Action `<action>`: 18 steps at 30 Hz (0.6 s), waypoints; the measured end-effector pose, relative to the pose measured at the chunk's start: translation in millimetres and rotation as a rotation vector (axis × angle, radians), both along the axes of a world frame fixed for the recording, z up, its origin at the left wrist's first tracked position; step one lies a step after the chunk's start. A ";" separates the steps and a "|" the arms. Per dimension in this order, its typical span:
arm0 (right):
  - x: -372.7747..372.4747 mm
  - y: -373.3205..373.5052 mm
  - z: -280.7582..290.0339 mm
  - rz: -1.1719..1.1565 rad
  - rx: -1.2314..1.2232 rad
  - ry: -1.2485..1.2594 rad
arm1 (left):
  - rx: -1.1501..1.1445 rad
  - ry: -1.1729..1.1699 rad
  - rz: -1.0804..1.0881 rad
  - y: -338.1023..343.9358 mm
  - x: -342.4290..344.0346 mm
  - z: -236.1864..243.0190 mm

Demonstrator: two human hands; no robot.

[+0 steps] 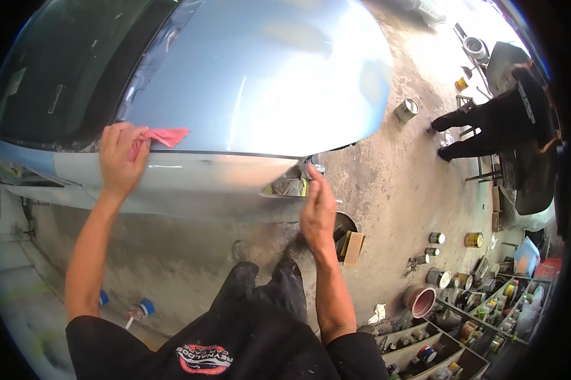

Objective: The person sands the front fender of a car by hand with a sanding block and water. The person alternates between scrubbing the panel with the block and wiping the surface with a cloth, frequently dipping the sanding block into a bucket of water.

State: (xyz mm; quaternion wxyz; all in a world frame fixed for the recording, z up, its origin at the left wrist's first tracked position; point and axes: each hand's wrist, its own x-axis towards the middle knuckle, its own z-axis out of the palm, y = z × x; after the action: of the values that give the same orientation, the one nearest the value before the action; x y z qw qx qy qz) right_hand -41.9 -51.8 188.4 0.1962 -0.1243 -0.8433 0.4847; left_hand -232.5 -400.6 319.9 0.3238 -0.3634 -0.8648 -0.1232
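A pale blue car hood (247,76) fills the upper middle, above a front fender (216,174) with grey and pale patches. My left hand (121,158) grips a pink cloth (170,136) at the seam between hood and fender, near the dark windshield (51,69). The cloth's loose end spreads rightward over the hood's edge. My right hand (318,206) is beside the empty headlight opening (284,187) at the car's front corner, fingers extended upward with no object visible in them. Whether it touches the car is unclear.
A co-worker in dark clothes (520,107) stands at right by a dark panel (535,196). Paint cans (407,109) dot the floor, a cardboard box (352,248) lies near my feet, and shelving with cans and supplies (450,348) fills the lower right.
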 end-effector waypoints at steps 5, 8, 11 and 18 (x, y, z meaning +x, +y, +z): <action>-7.7 30.8 29.8 -0.137 -0.308 -0.112 | 0.043 -0.008 0.007 0.7 -0.4 0.1; -25.6 44.1 40.5 -0.026 -0.035 -0.017 | 0.032 -0.035 0.018 -0.5 -0.1 -0.7; -43.0 48.0 57.6 0.094 0.138 0.050 | 0.023 -0.012 0.013 -1.2 -0.3 0.2; -52.1 62.4 58.8 0.134 0.302 0.022 | 0.062 -0.040 -0.024 0.0 0.3 1.4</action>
State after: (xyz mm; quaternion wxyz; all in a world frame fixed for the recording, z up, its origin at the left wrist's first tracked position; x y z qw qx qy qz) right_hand -94.1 10.5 247.2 0.1889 -0.0314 -0.9108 0.3657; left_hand -232.2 -400.6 321.3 0.3163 -0.3609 -0.8624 -0.1611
